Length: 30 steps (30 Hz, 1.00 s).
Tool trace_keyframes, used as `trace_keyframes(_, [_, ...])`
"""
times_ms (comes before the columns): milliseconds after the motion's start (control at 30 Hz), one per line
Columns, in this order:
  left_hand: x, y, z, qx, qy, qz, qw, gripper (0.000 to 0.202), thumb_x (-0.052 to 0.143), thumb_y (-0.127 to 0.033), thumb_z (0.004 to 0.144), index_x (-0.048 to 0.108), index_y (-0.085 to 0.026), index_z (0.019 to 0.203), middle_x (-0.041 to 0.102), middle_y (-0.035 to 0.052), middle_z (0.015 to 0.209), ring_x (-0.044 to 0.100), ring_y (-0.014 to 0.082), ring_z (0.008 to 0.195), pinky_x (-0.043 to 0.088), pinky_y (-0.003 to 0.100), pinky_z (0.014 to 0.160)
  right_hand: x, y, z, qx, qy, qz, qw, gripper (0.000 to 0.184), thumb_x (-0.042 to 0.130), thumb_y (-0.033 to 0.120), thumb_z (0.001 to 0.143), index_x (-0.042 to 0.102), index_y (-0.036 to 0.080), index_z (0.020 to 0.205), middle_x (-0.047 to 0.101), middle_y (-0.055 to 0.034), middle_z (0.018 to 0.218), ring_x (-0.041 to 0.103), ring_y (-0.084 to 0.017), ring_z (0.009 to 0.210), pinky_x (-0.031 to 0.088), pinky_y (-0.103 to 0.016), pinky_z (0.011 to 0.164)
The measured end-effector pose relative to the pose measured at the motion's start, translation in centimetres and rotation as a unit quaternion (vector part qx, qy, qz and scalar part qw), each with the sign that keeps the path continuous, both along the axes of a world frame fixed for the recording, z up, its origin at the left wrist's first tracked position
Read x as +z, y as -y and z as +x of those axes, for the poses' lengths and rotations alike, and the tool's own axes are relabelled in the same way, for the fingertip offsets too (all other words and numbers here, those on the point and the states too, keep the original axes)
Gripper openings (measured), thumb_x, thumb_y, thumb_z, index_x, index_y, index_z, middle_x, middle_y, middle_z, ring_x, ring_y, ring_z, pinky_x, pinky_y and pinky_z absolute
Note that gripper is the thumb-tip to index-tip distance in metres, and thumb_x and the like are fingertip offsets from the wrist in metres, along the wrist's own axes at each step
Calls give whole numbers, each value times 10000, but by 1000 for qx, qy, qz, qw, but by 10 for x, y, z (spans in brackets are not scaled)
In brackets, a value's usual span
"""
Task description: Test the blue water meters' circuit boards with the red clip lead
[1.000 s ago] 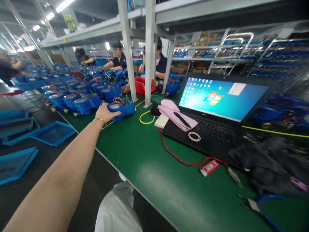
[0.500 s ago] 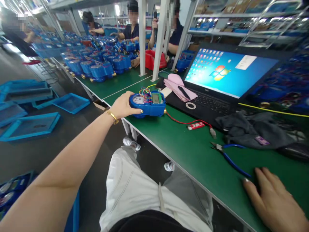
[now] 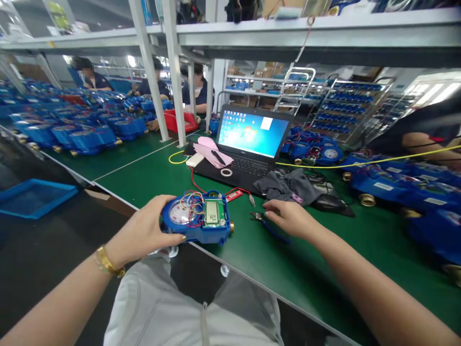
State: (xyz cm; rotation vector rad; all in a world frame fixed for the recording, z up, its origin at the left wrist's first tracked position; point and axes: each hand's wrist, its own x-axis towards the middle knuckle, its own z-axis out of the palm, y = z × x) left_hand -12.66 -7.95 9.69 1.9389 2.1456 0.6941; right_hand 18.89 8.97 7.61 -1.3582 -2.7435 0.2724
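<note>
My left hand (image 3: 144,233) grips a blue water meter (image 3: 197,218) by its left end, holding it at the near edge of the green table (image 3: 144,178). The meter has a round dial, loose coloured wires and a small green display on top. My right hand (image 3: 290,217) rests on the blue-handled pliers (image 3: 268,226) lying on the table just right of the meter; its fingers are curled over the handles. An open black laptop (image 3: 252,137) with a lit desktop screen stands behind both hands.
A red wire with a red tag (image 3: 234,193), a grey cloth (image 3: 286,185) and a pink cloth (image 3: 212,151) lie by the laptop. Rows of blue meters (image 3: 86,137) fill the left table, more meters (image 3: 396,185) sit right. Seated workers (image 3: 196,91) are beyond the posts. A blue tray (image 3: 34,197) lies on the floor.
My left hand has brought the meter closer, to the near table edge. My right hand has moved from flat on the table onto the pliers. The view has swung right.
</note>
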Motion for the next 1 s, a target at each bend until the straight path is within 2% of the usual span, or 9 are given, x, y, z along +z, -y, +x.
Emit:
trace_keyframes(100, [-3,5,20,-15,-1,14,1000,725,716,-463,593,425,-199,1202,555,89,1150,579,275,1009,478,374,881,1,-17,-24,10,-2,3,1000,172,545,212,895,646,183,1033,693,-49,990,645,-182,891,482,-299,812])
trace_keyframes(167, [-5,7,27,-17,4,24,1000,700,703,-431,623,412,-195,1213,553,89,1134,578,270,1006,483,380,874,-3,-25,-35,-7,0,11,1000,161,538,256,922,636,156,1003,675,-50,961,632,-176,883,487,-350,830])
trace_keyframes(333, [-7,12,31,-13,27,18,999,761,683,-418,660,346,-213,1311,513,108,1215,550,280,1079,488,402,903,-23,-33,-51,-64,-1,21,998,274,529,382,931,604,128,1004,637,-45,895,622,-174,822,508,-376,783])
trace_keyframes(467, [1,14,35,-17,29,6,999,922,686,-481,655,235,-190,1405,383,163,1376,433,322,1242,404,468,1034,-30,-35,-51,-70,-20,7,997,271,557,348,919,585,125,1071,636,-47,912,622,-176,828,506,-379,792])
trace_keyframes(567, [13,12,44,-23,32,34,999,920,676,-471,677,202,-239,1431,330,138,1424,367,316,1302,346,487,1084,-25,-38,-42,-53,-35,-12,998,235,569,329,914,607,140,1049,647,-32,888,625,-168,811,508,-368,789])
trace_keyframes(700, [23,3,59,-50,29,64,996,817,672,-421,699,279,-302,1406,357,85,1406,377,289,1292,358,455,1082,-15,-41,-29,-47,-50,-11,998,212,562,281,913,611,151,1073,664,-45,948,627,-169,852,493,-352,806])
trace_keyframes(833, [22,-5,62,-47,38,94,994,768,662,-396,712,311,-297,1389,414,74,1376,423,276,1257,378,444,1064,-13,-41,-25,-45,-53,-2,998,170,532,227,901,635,178,1028,690,-36,929,639,-165,832,468,-275,751])
trace_keyframes(900, [22,-6,59,-33,61,109,992,699,627,-440,748,343,-287,1367,482,78,1328,478,270,1210,422,431,1020,-17,-40,-27,-48,-48,0,998,173,532,266,893,637,186,1005,698,-37,913,645,-176,828,451,-254,701])
trace_keyframes(1000, [24,-5,52,7,89,116,989,464,495,-474,843,461,-277,1263,576,69,1220,556,255,1112,479,412,930,-23,-39,-32,-57,-35,2,998,259,535,354,887,608,155,1035,691,-65,930,644,-203,843,435,-265,668])
